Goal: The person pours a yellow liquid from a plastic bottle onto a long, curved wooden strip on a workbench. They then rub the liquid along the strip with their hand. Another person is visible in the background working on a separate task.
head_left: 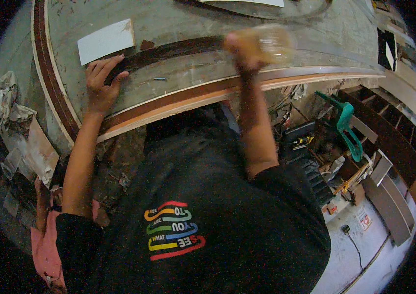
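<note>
My left hand (104,83) lies on the grey worktable, fingers stretched out and thumb apart, at the left end of a long dark brown strip (178,53). Its fingertips are near the lower edge of a white rectangular board (107,41). My right hand (245,51) is smeared by motion over the right part of the strip. Its fingers are closed around a yellowish, see-through rounded object (274,44), whose exact kind the blur hides. A small brown scrap (146,45) sits beside the strip, and a short thin grey piece (160,79) lies nearer me.
A brown-and-orange edging (193,95) runs along the table's near side. Another edged strip (46,63) borders the left. To the right are a green plastic chair frame (346,122), boards (389,210) and tools. A person in a pink top (48,245) is at lower left.
</note>
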Tool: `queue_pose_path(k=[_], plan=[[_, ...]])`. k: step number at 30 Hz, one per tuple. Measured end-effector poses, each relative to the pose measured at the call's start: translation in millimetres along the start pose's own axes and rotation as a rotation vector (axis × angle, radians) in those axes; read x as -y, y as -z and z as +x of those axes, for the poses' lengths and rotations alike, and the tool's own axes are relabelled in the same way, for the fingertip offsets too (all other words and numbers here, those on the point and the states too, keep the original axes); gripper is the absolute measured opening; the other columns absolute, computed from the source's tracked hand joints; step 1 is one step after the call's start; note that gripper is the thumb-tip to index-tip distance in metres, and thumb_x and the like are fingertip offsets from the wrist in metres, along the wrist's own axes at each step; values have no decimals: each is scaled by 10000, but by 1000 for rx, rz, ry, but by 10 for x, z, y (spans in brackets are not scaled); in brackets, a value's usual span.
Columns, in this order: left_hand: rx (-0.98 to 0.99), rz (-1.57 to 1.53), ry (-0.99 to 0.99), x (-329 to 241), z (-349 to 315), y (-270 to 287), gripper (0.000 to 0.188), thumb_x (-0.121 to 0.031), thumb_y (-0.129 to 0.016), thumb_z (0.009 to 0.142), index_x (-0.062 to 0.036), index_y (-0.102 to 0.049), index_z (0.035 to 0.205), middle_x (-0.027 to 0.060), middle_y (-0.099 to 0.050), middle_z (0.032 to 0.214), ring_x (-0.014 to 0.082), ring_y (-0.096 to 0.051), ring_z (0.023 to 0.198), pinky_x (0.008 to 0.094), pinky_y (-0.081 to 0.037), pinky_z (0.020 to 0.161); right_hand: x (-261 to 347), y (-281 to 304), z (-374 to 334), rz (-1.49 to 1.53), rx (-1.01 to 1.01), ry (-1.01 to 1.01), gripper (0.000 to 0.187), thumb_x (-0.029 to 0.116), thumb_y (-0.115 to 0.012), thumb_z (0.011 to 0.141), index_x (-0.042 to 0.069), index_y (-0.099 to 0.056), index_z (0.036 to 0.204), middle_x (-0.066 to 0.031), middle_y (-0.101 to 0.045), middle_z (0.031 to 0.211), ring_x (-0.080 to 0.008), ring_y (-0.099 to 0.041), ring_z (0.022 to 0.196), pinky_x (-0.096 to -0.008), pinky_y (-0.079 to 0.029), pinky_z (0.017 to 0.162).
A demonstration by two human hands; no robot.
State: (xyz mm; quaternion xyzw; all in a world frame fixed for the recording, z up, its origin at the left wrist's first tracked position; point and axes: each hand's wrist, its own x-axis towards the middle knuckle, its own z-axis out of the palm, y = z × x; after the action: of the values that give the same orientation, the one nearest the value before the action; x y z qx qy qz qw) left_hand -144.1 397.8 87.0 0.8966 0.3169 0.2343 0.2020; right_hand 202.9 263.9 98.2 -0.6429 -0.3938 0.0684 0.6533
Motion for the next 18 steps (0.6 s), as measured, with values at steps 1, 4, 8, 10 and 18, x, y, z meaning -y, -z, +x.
queue_pose_path(k=[1,4,8,10,18], plan=[[8,10,22,-17,3,-2,425,-252,-828,811,-124,-733,1204,60,-739,1120,258,-642,1016,385,-466,949,53,-211,-103,-21,70,100,192,187,-792,835,76,-643,788,-37,-622,724,-203,-632,689,-362,-543,636],[-9,7,6,-39,25,-9,422,-256,-824,813,-123,-732,1203,61,-740,1115,261,-645,1016,384,-465,944,129,-673,-364,-12,176,297,191,176,-796,828,79,-638,782,-26,-620,719,-200,-630,683,-354,-538,632],[-3,-13,-16,-38,44,17,416,-273,-812,827,-123,-730,1207,60,-742,1109,259,-649,1009,380,-456,948,-65,-216,-284,213,151,23,192,161,-802,818,84,-632,772,-12,-617,713,-195,-628,674,-343,-532,626],[0,0,-17,-35,44,35,413,-287,-805,837,-123,-729,1209,58,-742,1114,256,-651,1009,377,-450,952,-235,319,-97,117,61,-66,194,154,-804,813,86,-629,768,-5,-616,710,-192,-627,670,-338,-529,623],[42,81,-49,-66,49,84,388,-290,-782,875,-120,-723,1218,73,-737,1130,266,-652,1016,384,-467,932,-198,482,229,-79,-160,58,206,124,-816,794,95,-616,750,24,-611,697,-182,-622,653,-316,-516,612]])
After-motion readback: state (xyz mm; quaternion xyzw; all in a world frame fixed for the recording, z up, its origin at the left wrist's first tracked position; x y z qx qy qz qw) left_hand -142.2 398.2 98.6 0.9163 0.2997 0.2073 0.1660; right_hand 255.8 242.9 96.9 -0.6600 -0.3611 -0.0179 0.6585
